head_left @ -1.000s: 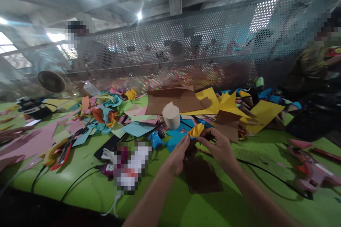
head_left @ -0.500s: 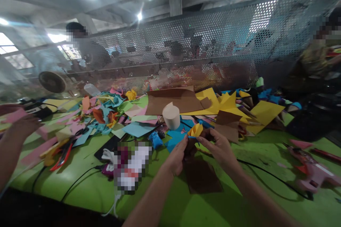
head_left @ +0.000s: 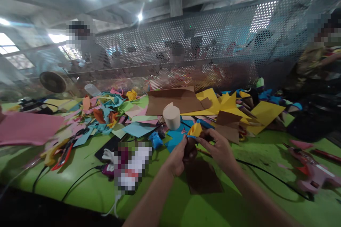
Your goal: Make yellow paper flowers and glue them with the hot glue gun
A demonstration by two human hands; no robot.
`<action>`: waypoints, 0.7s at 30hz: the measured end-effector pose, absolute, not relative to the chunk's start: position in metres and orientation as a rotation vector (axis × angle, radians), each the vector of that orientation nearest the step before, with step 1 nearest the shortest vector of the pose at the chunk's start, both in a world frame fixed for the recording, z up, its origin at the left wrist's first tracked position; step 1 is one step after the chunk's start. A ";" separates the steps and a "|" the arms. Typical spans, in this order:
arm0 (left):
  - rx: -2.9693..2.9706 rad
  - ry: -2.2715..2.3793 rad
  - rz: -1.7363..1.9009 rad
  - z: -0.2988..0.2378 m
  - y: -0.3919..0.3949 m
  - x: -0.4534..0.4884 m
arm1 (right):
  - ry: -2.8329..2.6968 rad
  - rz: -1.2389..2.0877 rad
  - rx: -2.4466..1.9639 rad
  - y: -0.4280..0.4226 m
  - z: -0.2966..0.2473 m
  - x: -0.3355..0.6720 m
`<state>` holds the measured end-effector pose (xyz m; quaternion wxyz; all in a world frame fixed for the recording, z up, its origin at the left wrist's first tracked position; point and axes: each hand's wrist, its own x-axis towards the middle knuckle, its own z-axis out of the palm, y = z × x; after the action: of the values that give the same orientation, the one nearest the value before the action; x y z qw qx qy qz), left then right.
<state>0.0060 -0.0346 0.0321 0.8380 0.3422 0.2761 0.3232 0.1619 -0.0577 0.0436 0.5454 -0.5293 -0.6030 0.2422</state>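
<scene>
Between my two hands is a small paper flower (head_left: 195, 129) with yellow petals and a blue strip beneath them. My left hand (head_left: 179, 156) is closed around its lower part, which looks dark brown. The fingers of my right hand (head_left: 217, 145) pinch the blue strip (head_left: 192, 137) from the right side. Below the hands, a square of dark brown paper (head_left: 204, 177) lies on the green table (head_left: 170, 205). Just behind them stand a cream paper roll (head_left: 172, 117) and pieces of blue paper (head_left: 172, 142).
A pink glue gun (head_left: 313, 172) lies at the right, its black cable running toward my right forearm. Orange-handled scissors (head_left: 64, 154), a yellow glue gun (head_left: 52, 154) and a power strip (head_left: 117, 165) lie to the left. Coloured paper scraps (head_left: 106, 108) pile up behind, before a perforated metal screen (head_left: 186, 53).
A co-worker's hand at the far left has withdrawn, and a large pink sheet now shows there. My hands stay nearly in place, with the right fingers slightly shifted along the blue strip.
</scene>
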 end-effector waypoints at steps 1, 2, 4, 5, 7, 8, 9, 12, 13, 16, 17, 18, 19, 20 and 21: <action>0.711 0.564 0.674 0.033 -0.034 0.006 | -1.429 0.576 -1.251 -0.058 0.044 0.162; 0.699 0.543 0.666 0.033 -0.034 0.005 | -1.427 0.577 -1.246 -0.058 0.045 0.162; 0.680 0.518 0.659 0.031 -0.034 0.004 | -1.435 0.572 -1.246 -0.058 0.047 0.161; 0.674 0.521 0.674 0.030 -0.034 0.004 | -1.446 0.559 -1.250 -0.058 0.047 0.161; 0.671 0.557 0.733 0.027 -0.035 0.004 | -1.488 0.511 -1.259 -0.058 0.046 0.162; 0.675 0.579 0.759 0.026 -0.035 0.004 | -1.509 0.479 -1.262 -0.058 0.045 0.162; 0.682 0.598 0.771 0.026 -0.036 0.004 | -1.527 0.450 -1.263 -0.058 0.044 0.163; 0.707 0.609 0.745 0.029 -0.037 0.004 | -1.538 0.400 -1.254 -0.056 0.041 0.165; 0.712 0.608 0.736 0.031 -0.038 0.004 | -1.534 0.394 -1.250 -0.056 0.040 0.165; 0.717 0.629 0.752 0.033 -0.037 0.003 | -1.526 0.387 -1.249 -0.055 0.040 0.166; 0.720 0.631 0.753 0.032 -0.037 0.003 | -1.520 0.391 -1.252 -0.055 0.040 0.166; 0.722 0.628 0.754 0.032 -0.036 0.003 | -1.514 0.403 -1.251 -0.055 0.041 0.166; 0.723 0.622 0.754 0.030 -0.036 0.004 | -1.508 0.423 -1.248 -0.055 0.041 0.166; 0.723 0.617 0.758 0.029 -0.036 0.004 | -1.503 0.450 -1.243 -0.055 0.042 0.166; 0.721 0.617 0.766 0.027 -0.036 0.004 | -1.499 0.479 -1.239 -0.055 0.042 0.166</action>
<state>0.0043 -0.0358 0.0273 0.8198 0.3387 0.2896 0.3595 0.1656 -0.0554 0.0421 0.5391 -0.5212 -0.6302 0.2013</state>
